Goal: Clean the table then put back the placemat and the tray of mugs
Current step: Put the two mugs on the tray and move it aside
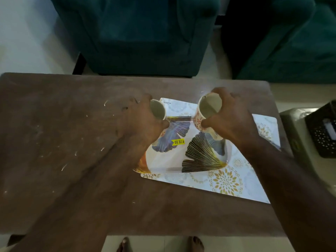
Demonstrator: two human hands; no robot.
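**Both hands gripping mugs above the tray**

I see my left hand [145, 119] wrapped around one mug [157, 110], my right hand [231, 120] clasping another floral mug [207, 111], fingers curled round each wall. Both hang over the leaf-patterned tray [181, 157] lying on the placemat [227, 180], on the crumb-strewn table [54, 142].

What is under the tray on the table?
The tray with the leaf pattern rests on a patterned placemat, which lies on the brown table. How far the placemat's pattern runs beneath the tray is covered.
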